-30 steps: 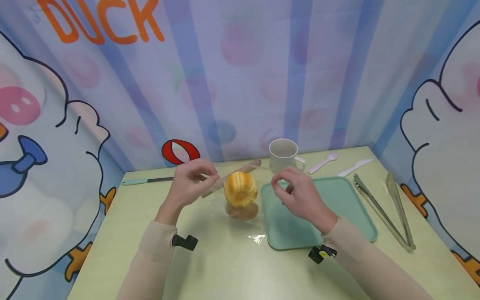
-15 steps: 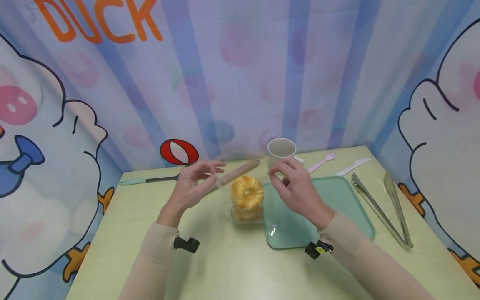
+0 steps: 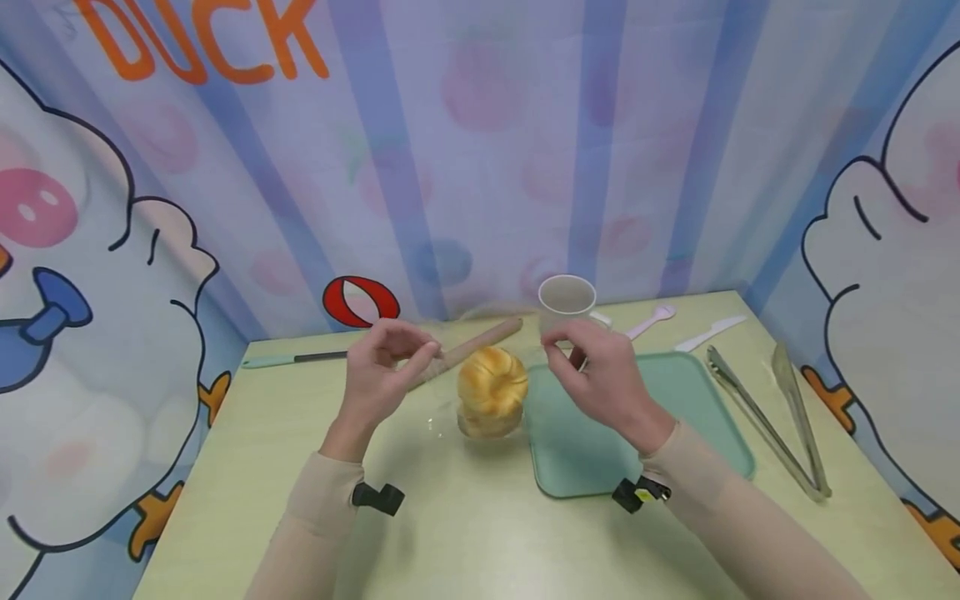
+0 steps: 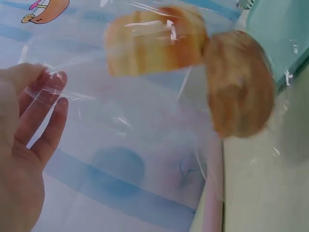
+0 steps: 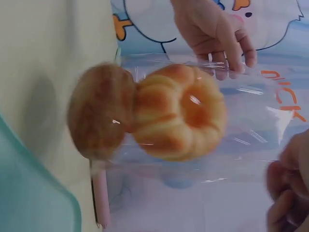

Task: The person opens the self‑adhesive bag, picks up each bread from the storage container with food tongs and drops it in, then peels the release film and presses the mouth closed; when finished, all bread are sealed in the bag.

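1. Pale yellow-green table (image 3: 465,533) fills the near ground, with cartoon-printed walls behind it and at both sides.
2. A mint-green tray (image 3: 675,417) lies flat on the right half of the table, its left edge just beside the buns.
3. Metal tongs (image 3: 780,417) rest on the table at the far right, well apart from the hands.
4. A wooden rolling pin (image 3: 480,337) lies slantwise at the far side behind the left hand, and a green-handled tool (image 3: 292,361) lies further left by the wall.
5. A clear plastic bag (image 5: 231,159) is held up between both hands above the table, stretched open at the top.
6. Inside it sit two golden ring-shaped buns (image 3: 492,390), one on top of the other; the bag's bottom hangs just left of the tray, and I cannot tell whether it touches the table.
7. The left hand (image 3: 378,375) pinches the bag's left edge between thumb and fingertips.
8. The right hand (image 3: 600,379) pinches the right edge, fingers curled, over the tray's far left corner.
9. A white mug (image 3: 566,300) stands at the far side just behind the right hand.
10. A pink spoon (image 3: 651,321) and a white plastic knife (image 3: 708,333) lie to the mug's right.
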A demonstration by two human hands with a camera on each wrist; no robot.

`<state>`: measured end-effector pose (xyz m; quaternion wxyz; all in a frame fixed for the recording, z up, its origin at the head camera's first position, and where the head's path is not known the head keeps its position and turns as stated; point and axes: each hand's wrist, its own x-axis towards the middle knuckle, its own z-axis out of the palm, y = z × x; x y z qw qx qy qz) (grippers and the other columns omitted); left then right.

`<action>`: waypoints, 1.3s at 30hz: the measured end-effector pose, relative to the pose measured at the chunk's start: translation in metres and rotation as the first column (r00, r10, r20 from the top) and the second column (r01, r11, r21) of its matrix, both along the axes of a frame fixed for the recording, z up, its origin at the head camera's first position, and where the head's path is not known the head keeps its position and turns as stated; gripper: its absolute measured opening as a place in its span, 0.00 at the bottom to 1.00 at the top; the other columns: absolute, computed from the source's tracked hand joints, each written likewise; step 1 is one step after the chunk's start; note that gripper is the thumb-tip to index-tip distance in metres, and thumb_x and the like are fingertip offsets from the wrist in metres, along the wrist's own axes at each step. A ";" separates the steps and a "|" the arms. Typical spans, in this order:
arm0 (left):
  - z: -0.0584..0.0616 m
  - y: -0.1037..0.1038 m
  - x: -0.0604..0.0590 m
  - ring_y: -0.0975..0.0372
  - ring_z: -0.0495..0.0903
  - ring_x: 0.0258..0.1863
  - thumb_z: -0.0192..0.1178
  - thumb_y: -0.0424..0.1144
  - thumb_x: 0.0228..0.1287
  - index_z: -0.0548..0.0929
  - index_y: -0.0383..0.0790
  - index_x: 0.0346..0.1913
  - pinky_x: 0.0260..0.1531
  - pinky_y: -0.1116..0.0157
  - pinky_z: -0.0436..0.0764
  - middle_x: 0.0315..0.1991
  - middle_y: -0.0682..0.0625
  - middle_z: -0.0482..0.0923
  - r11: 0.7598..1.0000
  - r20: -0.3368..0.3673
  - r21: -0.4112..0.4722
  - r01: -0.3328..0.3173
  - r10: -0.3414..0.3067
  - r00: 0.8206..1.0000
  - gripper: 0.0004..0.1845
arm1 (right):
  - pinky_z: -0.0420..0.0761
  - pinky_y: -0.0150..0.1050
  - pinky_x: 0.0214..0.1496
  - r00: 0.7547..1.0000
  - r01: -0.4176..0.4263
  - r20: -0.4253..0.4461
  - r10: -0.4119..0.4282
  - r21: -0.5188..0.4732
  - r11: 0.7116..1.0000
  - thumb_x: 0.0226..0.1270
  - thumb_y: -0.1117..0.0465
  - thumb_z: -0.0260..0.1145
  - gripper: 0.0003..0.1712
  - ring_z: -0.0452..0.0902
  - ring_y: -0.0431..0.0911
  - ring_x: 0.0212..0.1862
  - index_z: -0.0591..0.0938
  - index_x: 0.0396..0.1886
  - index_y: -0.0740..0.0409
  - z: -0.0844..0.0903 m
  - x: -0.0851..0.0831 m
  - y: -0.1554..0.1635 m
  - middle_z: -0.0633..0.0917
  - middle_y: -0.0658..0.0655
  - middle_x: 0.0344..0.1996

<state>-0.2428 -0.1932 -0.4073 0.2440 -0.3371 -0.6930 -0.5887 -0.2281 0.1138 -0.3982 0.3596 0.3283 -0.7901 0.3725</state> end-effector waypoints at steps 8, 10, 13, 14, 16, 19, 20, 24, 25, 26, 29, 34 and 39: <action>0.006 -0.001 0.007 0.64 0.89 0.37 0.71 0.17 0.59 0.74 0.33 0.73 0.44 0.68 0.87 0.37 0.55 0.89 0.998 0.256 0.048 -0.051 0.037 0.966 0.38 | 0.84 0.37 0.27 0.996 -0.053 0.070 0.051 0.029 0.998 0.63 0.72 0.69 0.07 0.81 0.39 0.24 0.88 0.36 0.58 0.006 -0.001 0.007 0.90 0.53 0.35; 0.004 -0.001 0.007 0.64 0.88 0.36 0.71 0.19 0.60 0.80 0.30 0.66 0.44 0.69 0.87 0.36 0.57 0.88 0.996 0.295 0.039 -0.075 0.060 0.954 0.30 | 0.84 0.37 0.28 0.992 -0.068 0.107 0.060 0.071 0.995 0.63 0.71 0.71 0.06 0.81 0.39 0.25 0.88 0.35 0.57 0.007 -0.001 0.008 0.90 0.53 0.36; 0.001 -0.001 0.007 0.63 0.87 0.40 0.70 0.21 0.64 0.86 0.27 0.50 0.47 0.67 0.87 0.37 0.56 0.86 0.996 0.316 0.037 -0.080 0.064 0.946 0.13 | 0.84 0.37 0.29 0.987 -0.088 0.146 0.073 0.099 0.991 0.63 0.71 0.73 0.05 0.81 0.39 0.26 0.89 0.34 0.57 0.008 -0.001 0.009 0.89 0.54 0.39; 0.000 0.000 0.007 0.62 0.86 0.43 0.69 0.23 0.66 0.85 0.27 0.46 0.49 0.66 0.87 0.39 0.54 0.86 0.997 0.315 0.037 -0.068 0.053 0.948 0.08 | 0.83 0.37 0.29 0.986 -0.090 0.152 0.074 0.098 0.991 0.63 0.71 0.73 0.05 0.80 0.39 0.25 0.89 0.34 0.58 0.007 0.000 0.009 0.89 0.55 0.40; 0.000 0.001 0.007 0.59 0.85 0.49 0.67 0.25 0.69 0.83 0.28 0.42 0.54 0.62 0.86 0.45 0.49 0.85 0.999 0.301 0.044 -0.020 0.006 0.954 0.04 | 0.83 0.36 0.29 0.985 -0.097 0.151 0.082 0.098 0.990 0.65 0.72 0.72 0.05 0.80 0.39 0.25 0.89 0.35 0.58 0.006 0.000 0.008 0.86 0.57 0.44; -0.001 0.003 0.007 0.51 0.83 0.58 0.63 0.29 0.75 0.78 0.30 0.43 0.61 0.58 0.83 0.57 0.42 0.81 0.996 0.273 0.042 0.075 -0.084 0.958 0.05 | 0.82 0.35 0.27 0.989 -0.096 0.117 0.087 0.078 0.992 0.66 0.72 0.72 0.05 0.79 0.39 0.25 0.88 0.36 0.59 0.006 0.000 0.005 0.83 0.60 0.47; -0.002 0.003 0.006 0.48 0.83 0.60 0.61 0.31 0.76 0.76 0.29 0.44 0.62 0.57 0.82 0.61 0.39 0.80 0.994 0.263 0.039 0.100 -0.107 0.959 0.06 | 0.82 0.35 0.27 0.991 -0.093 0.104 0.084 0.079 0.993 0.67 0.72 0.72 0.05 0.79 0.39 0.26 0.87 0.37 0.59 0.006 0.000 0.005 0.82 0.60 0.48; -0.006 0.006 0.006 0.34 0.81 0.61 0.49 0.34 0.84 0.64 0.25 0.49 0.62 0.46 0.81 0.65 0.28 0.77 0.975 0.248 0.079 0.207 -0.220 0.944 0.11 | 0.85 0.41 0.35 0.992 -0.079 0.099 0.075 0.038 0.996 0.70 0.71 0.69 0.05 0.83 0.46 0.40 0.86 0.39 0.58 0.004 -0.001 0.002 0.85 0.60 0.49; -0.007 0.006 0.006 0.32 0.81 0.60 0.46 0.34 0.86 0.61 0.25 0.50 0.61 0.42 0.80 0.64 0.27 0.77 0.969 0.249 0.091 0.229 -0.245 0.937 0.12 | 0.86 0.44 0.39 0.989 -0.090 0.118 0.086 0.023 0.996 0.71 0.71 0.68 0.05 0.84 0.48 0.43 0.86 0.40 0.58 0.004 -0.001 0.002 0.86 0.59 0.48; -0.007 0.007 0.006 0.31 0.81 0.59 0.43 0.35 0.87 0.59 0.26 0.50 0.59 0.39 0.80 0.63 0.26 0.78 0.964 0.251 0.098 0.245 -0.263 0.932 0.11 | 0.87 0.46 0.43 0.984 -0.104 0.146 0.103 0.002 0.995 0.72 0.71 0.68 0.05 0.85 0.49 0.46 0.85 0.42 0.58 0.003 -0.002 0.001 0.87 0.58 0.48; -0.009 0.009 0.008 0.30 0.81 0.57 0.38 0.37 0.88 0.57 0.33 0.50 0.53 0.37 0.82 0.59 0.28 0.82 0.963 0.274 0.109 0.248 -0.269 0.923 0.09 | 0.88 0.47 0.52 0.951 -0.165 0.251 0.182 -0.085 0.983 0.73 0.71 0.67 0.06 0.87 0.49 0.50 0.85 0.44 0.58 0.002 -0.003 0.000 0.90 0.55 0.47; -0.010 0.011 0.012 0.33 0.84 0.54 0.39 0.42 0.89 0.58 0.45 0.49 0.41 0.42 0.87 0.56 0.33 0.86 0.970 0.350 0.146 0.194 -0.234 0.907 0.06 | 0.88 0.39 0.51 0.884 -0.194 0.378 0.274 -0.236 0.952 0.74 0.69 0.68 0.09 0.89 0.45 0.45 0.84 0.51 0.59 -0.003 -0.004 -0.001 0.90 0.54 0.42; -0.014 0.011 0.014 0.41 0.89 0.50 0.39 0.43 0.89 0.56 0.49 0.48 0.36 0.40 0.87 0.55 0.33 0.86 0.972 0.440 0.185 0.147 -0.216 0.872 0.06 | 0.87 0.36 0.50 0.798 -0.174 0.487 0.354 -0.375 0.911 0.75 0.67 0.68 0.32 0.89 0.45 0.42 0.69 0.74 0.56 -0.009 -0.006 -0.002 0.91 0.60 0.41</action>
